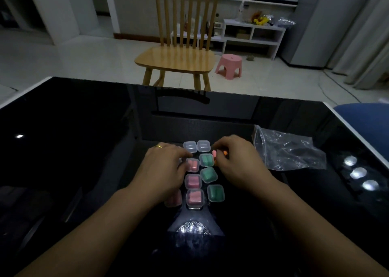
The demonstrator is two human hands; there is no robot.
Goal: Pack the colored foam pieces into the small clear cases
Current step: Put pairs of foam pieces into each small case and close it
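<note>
Six filled cases, three pink (pixel 194 196) and three green (pixel 215 193), sit lowest in the frame's centre on my dark desk (pixel 63 150), and just above them my left hand (pixel 166 167) rests curled fingers on a pink one. Slightly higher, my right hand (pixel 235 158) pinches orange foam pieces (pixel 220 153). They look light and squashy, so I'd grip mid-body, below two empty cases (pixel 196 146).
</note>
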